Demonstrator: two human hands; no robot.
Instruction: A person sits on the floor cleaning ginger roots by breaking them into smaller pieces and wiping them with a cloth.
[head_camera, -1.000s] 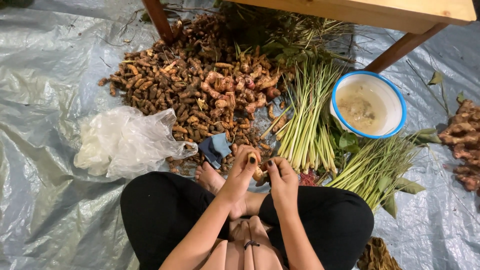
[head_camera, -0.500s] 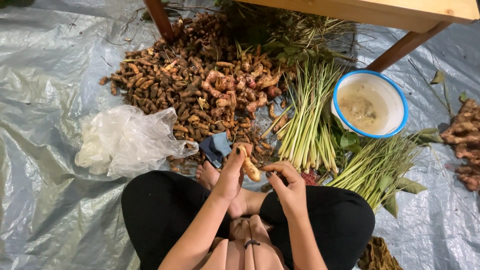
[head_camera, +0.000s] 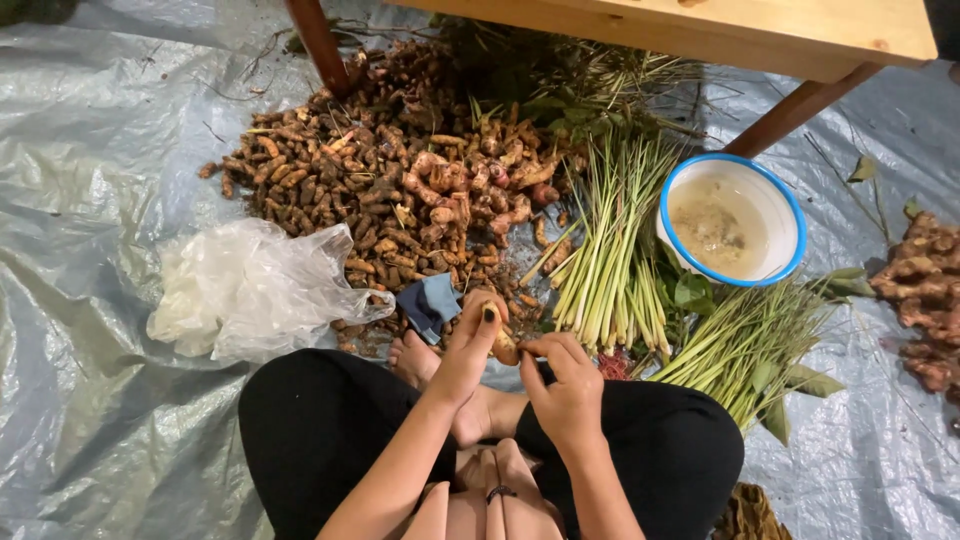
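The left hand (head_camera: 470, 345) has its grip closed around a small yellowish-brown rhizome piece (head_camera: 503, 347), thumb up and fingers wrapped under it, held just above the person's bare feet (head_camera: 415, 362). The right hand (head_camera: 565, 380) meets it from the other side, fingertips pinched at the end of the same piece; whether something thin like a blade sits in that pinch I cannot tell from here. Both hands hover over the crossed legs in black trousers, close to the body.

It looks to me like the cleaning or peeling of one root at a time is under way, with this piece mid-work. The next move would call for turning the piece in the left grip so an untouched side faces the right fingertips, with a light touch, since the piece is small and knobbly.

Just beyond the hands lies a folded blue cloth (head_camera: 428, 303), and past it the big pile of brown rhizomes (head_camera: 390, 190) spread on the grey plastic sheet (head_camera: 90, 200). A crumpled clear plastic bag (head_camera: 250, 295) sits to the left. To the right lie bundles of lemongrass stalks (head_camera: 610, 260) and a white blue-rimmed bowl (head_camera: 790, 215) of cloudy liquid, beneath a wooden desk (head_camera: 720, 30).
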